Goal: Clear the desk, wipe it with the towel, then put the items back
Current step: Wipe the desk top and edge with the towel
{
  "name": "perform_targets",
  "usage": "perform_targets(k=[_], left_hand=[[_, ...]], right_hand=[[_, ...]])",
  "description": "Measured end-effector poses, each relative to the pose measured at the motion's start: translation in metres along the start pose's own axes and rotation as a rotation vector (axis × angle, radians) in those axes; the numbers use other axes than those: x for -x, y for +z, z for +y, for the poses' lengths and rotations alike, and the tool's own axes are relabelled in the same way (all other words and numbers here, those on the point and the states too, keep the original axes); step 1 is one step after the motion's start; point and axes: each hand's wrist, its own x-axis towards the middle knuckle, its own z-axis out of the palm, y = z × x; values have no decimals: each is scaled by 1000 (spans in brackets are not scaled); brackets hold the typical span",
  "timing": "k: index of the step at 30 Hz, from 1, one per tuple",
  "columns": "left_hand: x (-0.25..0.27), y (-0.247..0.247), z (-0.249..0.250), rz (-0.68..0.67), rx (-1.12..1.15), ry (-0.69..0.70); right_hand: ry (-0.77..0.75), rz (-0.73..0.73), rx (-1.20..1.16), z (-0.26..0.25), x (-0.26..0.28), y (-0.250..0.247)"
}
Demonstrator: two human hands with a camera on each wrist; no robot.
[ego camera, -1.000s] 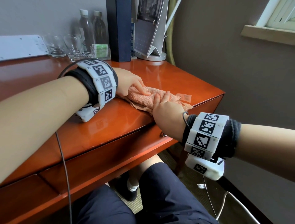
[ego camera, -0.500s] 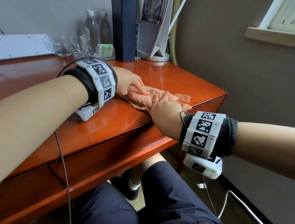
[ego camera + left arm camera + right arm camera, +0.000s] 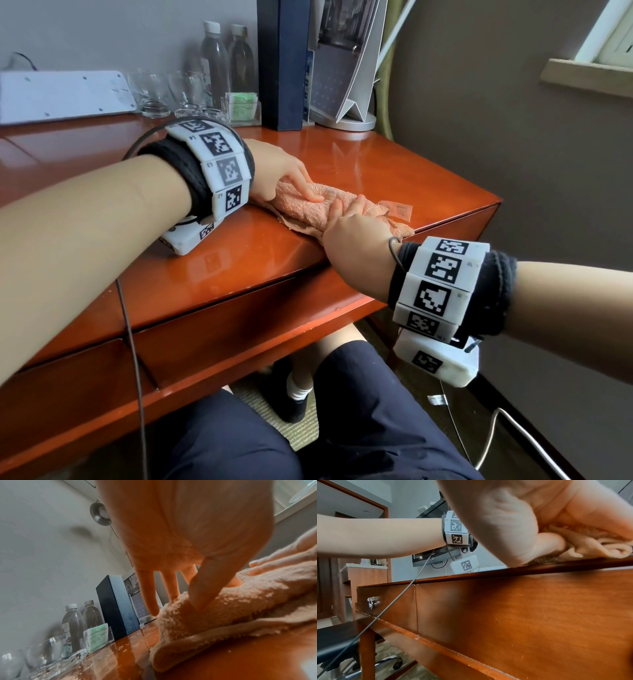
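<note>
The peach towel [image 3: 310, 209] lies bunched into a loose roll near the front right corner of the bench [image 3: 394, 171], its long axis running from back left to front right, roughly along the front edge. The left hand [image 3: 281, 174] presses its back-left end with straight fingers. The right hand [image 3: 356, 233] clamps the front-right end, thumb tucked under the cloth at the bench edge, its label [image 3: 397, 209] lying flat just beyond.
</note>
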Motion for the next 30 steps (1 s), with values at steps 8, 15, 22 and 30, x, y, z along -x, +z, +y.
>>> perform_targets(k=[8,15,22,30], left_hand=[[9,0,0,2,-11,-30],[20,2,2,-19,-28,-61],[34,7,4,-8,-22,-111],[52,12,2,-15,-11,-134]], right_hand=[[-51,9,2,-4,7,-1],[-78,53,-11,-8,9,3],[-108,73,5,-16,12,5],[-164,81,-20,-23,25,2]])
